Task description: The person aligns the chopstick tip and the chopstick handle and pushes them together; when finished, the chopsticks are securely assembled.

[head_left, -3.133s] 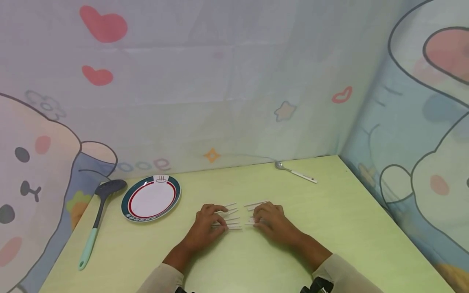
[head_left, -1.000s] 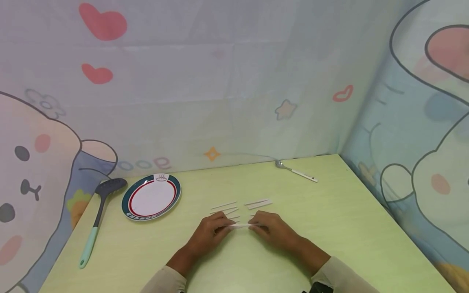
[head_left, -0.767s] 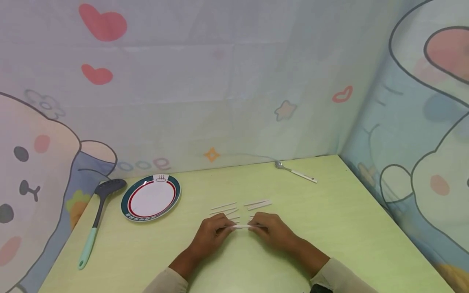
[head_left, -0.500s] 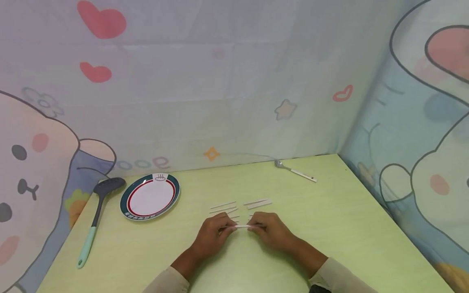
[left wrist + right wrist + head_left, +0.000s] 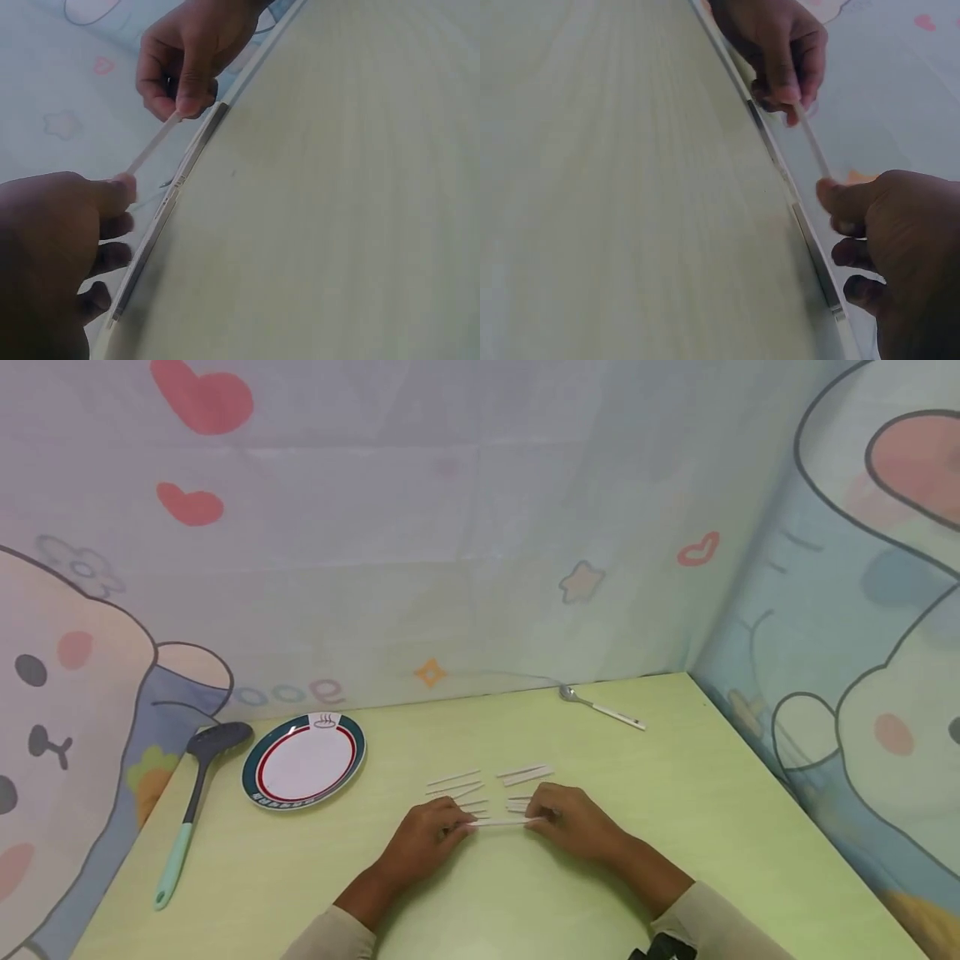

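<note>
My left hand [image 5: 423, 843] pinches the left end of a thin white stick [image 5: 501, 822] between thumb and index finger. The other end is pinched by my right hand [image 5: 577, 827]. Both wrist views show the stick [image 5: 154, 144] raised a little off the table, spanning the space between the hands, with the other fingers of each hand loosely bent. Beyond the hands lie two columns of similar sticks: several on the left [image 5: 453, 777] and several on the right [image 5: 528, 774]. The nearer sticks of each column are partly hidden by the fingers.
A white plate [image 5: 307, 766] with a dark green rim stands at the left. Beside it lies a slotted turner [image 5: 193, 797] with a mint handle. A small spoon [image 5: 611, 714] lies near the back edge. Printed cloth walls [image 5: 480, 527] border the pale table [image 5: 712, 827].
Earlier the hands rested over the two stick columns; then both took hold of one stick at the near side. Since half a second ago they have drawn apart, showing more of the stick.
</note>
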A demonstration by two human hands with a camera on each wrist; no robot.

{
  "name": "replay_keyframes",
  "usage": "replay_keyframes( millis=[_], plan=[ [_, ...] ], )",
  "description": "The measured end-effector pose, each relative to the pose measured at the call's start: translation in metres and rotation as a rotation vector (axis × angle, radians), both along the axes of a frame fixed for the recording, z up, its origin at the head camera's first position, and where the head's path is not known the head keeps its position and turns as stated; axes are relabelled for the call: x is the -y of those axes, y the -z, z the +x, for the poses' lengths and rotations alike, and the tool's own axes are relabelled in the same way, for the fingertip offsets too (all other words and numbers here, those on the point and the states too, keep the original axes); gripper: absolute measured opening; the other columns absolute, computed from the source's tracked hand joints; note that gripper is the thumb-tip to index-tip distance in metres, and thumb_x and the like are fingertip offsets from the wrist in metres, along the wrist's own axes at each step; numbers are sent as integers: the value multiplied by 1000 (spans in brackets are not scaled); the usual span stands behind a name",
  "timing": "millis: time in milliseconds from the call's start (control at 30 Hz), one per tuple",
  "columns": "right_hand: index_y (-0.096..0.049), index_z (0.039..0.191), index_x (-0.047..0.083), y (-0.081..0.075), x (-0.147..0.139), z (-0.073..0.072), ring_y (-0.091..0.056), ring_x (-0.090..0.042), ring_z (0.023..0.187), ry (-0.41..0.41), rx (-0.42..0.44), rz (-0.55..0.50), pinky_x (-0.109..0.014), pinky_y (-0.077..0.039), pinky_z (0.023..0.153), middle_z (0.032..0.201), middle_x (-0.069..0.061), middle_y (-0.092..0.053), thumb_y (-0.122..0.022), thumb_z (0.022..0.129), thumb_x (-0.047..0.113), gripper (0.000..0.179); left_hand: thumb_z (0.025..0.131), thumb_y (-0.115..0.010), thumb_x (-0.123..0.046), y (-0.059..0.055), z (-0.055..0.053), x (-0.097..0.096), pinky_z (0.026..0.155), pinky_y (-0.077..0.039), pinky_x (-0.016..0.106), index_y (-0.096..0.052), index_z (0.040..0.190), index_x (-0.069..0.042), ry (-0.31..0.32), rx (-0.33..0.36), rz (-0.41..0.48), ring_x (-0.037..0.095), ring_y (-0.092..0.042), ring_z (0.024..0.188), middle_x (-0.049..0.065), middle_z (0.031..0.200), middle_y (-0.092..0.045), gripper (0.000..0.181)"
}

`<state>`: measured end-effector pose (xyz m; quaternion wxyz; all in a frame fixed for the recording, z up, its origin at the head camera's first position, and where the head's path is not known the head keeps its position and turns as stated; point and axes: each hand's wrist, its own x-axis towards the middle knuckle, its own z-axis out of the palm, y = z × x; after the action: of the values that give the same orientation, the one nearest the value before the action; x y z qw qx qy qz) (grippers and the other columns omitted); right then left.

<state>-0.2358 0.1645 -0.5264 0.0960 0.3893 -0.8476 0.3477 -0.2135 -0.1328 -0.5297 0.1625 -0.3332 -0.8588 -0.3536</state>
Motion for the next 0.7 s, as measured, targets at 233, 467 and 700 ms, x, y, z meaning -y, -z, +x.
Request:
replay_keyframes(
  millis=[233, 467, 700],
  plan=[
    [-77, 100, 15, 1, -1, 5, -71, -9, 90, 65, 2, 134, -31, -60, 83, 99, 4, -77, -81, 99, 13, 5, 96, -83, -9, 5, 1, 1, 78, -60, 30, -86, 102, -8, 18, -25, -63, 14, -73, 86, 3, 96, -79, 7],
    [-77, 104, 13, 0, 2, 7, -78, -21, 106, 150, -36, 214, -40, -62, 92, 112, -1, -81, -81, 98, 13, 7, 95, -85, -12, 6, 0, -4, 88, -61, 37, -87, 99, -10, -28, -71, -97, 18, -74, 96, 1, 101, -80, 5],
    [-74, 105, 18, 1, 3, 2, -71, -11, 99, 173, -31, 224, -36, -60, 88, 114, 3, -78, -82, 99, 15, 11, 94, -86, -15, 6, -4, -5, 92, -60, 36, -87, 98, -11, -86, -113, -148, 17, -69, 101, 0, 103, -76, 5]
  ],
)
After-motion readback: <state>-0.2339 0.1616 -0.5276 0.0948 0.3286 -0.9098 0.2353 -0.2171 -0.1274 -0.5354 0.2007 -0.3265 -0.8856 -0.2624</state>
